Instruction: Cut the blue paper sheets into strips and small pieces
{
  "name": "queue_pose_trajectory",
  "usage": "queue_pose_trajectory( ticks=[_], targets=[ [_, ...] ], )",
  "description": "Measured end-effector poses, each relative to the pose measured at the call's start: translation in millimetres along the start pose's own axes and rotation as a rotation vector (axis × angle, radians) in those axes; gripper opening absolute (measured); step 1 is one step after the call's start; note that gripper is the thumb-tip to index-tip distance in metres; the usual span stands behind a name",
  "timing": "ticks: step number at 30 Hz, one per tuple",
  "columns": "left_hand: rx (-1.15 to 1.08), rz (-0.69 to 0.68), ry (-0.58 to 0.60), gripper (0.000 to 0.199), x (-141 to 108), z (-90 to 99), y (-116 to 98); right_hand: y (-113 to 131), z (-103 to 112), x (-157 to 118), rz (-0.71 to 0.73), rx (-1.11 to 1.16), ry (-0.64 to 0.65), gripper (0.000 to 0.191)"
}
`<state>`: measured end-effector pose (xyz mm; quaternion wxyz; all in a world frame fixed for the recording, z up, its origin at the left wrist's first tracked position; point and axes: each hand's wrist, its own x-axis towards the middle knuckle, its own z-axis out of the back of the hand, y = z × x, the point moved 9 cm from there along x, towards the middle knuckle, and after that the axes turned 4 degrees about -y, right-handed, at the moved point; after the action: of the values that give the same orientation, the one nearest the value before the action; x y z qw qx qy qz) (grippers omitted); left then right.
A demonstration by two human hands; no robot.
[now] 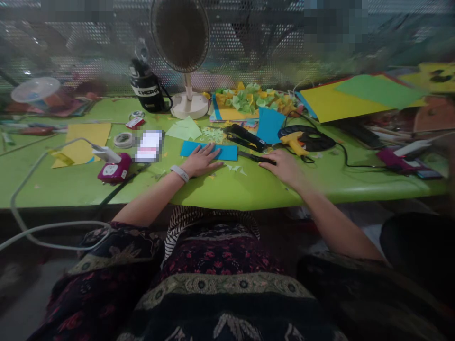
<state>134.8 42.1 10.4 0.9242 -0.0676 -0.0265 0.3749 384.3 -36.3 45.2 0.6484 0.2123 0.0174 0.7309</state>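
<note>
A folded-looking strip of blue paper [227, 152] lies on the green tabletop [234, 194] in front of me. My left hand [204, 160] rests flat on its left and middle part, fingers spread. Just right of the strip, my right hand [282, 166] is closed on the black handle of scissors [254, 157], whose blades point left to the strip's right end. Small pale green paper scraps [236, 169] lie below the strip. Behind it are a black stapler-like tool [247, 137] and another blue sheet [269, 125].
A phone [149, 146], tape roll [123, 139] and purple adapter [115, 169] with a cable stand left. Behind are a black bottle [146, 90], fan [189, 105] and paper flowers [252, 99]. A yellow glue gun [295, 142] lies right, its cord running to another adapter [394, 160].
</note>
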Motion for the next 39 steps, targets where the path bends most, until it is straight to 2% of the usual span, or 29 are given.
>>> queue_pose_trajectory(
  ticks=[6,15,18,23,26,39],
  targets=[
    [0.001,-0.002,-0.002,0.078,-1,0.7,-1,-4,0,1,0.005,-0.020,-0.027,0.034],
    [0.014,0.002,-0.004,0.079,-1,1.9,-2,2,-7,18,-0.024,-0.089,-0.047,0.031],
    [0.016,0.005,-0.008,0.079,-1,2.1,-2,13,-5,18,0.021,-0.097,-0.081,0.031],
    [0.006,0.008,-0.005,0.082,-2,2.2,-2,44,-1,8,0.174,-0.131,-0.127,0.032],
    [0.004,0.002,-0.004,0.080,-2,2.8,-2,53,0,4,0.214,-0.155,-0.132,0.032],
    [-0.022,0.000,0.009,0.075,-2,2.7,-2,36,-20,15,0.225,-0.019,0.033,0.028]
  ],
)
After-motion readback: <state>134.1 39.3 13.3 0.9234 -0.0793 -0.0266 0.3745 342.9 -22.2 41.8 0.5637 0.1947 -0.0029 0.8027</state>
